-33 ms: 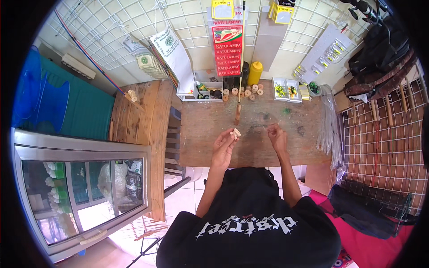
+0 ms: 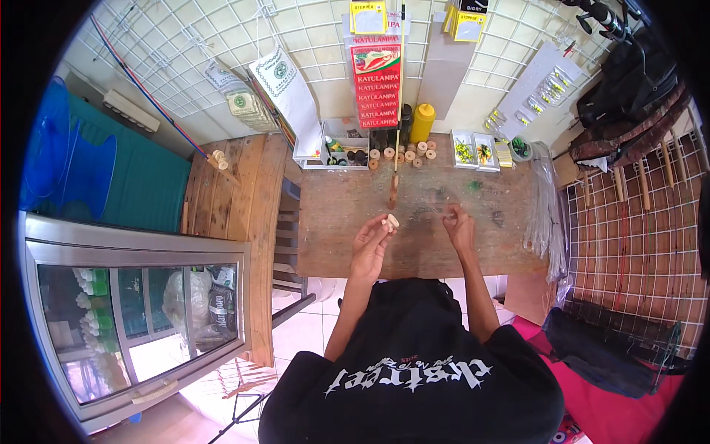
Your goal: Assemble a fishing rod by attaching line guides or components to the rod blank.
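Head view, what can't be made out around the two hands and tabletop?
All in the head view:
Right hand: anything pinched is too small to tell.
Pale round wooden piece: partly hidden by the left hand.
Yellow plastic bottle: base hidden by small round tan pieces.

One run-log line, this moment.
left hand: holding pale spool-shaped piece | right hand: curled, hold unclear | round wooden pieces: far side of table

The table [image 2: 340,200] is worn, matt wood. Over it, the spool [image 2: 393,220] looks like smooth, pale wood; at its back, the yellow bottle [image 2: 422,124] is smooth plastic; at its right, clear sleeves [image 2: 543,207] are glossy plastic.
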`<action>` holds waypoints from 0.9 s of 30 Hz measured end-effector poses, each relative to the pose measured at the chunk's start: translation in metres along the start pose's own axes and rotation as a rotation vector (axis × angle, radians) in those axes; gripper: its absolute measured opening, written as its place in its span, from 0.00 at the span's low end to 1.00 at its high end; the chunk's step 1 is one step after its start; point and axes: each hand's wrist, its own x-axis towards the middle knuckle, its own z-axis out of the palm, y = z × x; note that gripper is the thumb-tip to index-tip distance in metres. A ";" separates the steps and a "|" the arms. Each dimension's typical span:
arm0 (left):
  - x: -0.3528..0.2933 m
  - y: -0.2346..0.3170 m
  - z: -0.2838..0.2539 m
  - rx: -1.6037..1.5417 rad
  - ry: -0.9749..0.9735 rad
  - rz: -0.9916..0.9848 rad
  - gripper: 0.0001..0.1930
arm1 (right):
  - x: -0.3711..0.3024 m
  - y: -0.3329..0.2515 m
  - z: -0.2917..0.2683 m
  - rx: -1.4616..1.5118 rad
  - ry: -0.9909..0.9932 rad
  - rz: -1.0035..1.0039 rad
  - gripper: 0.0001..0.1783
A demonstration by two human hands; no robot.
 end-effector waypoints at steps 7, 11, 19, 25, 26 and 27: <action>-0.004 0.005 0.021 0.159 -0.005 -0.057 0.20 | -0.013 -0.070 -0.019 0.922 -0.454 0.155 0.29; 0.001 -0.003 0.027 0.249 -0.025 -0.134 0.21 | -0.027 -0.092 -0.030 1.085 -0.569 -0.006 0.30; 0.009 -0.009 0.045 0.370 -0.046 -0.125 0.13 | -0.027 -0.091 -0.040 0.754 -0.401 -0.165 0.24; 0.009 -0.019 0.044 0.492 -0.011 -0.018 0.09 | -0.032 -0.088 -0.045 0.715 -0.358 -0.263 0.25; 0.009 -0.021 0.047 0.497 -0.012 -0.017 0.09 | -0.032 -0.085 -0.045 0.719 -0.356 -0.263 0.25; 0.009 -0.022 0.050 0.512 0.014 -0.014 0.09 | -0.031 -0.081 -0.045 0.693 -0.340 -0.300 0.25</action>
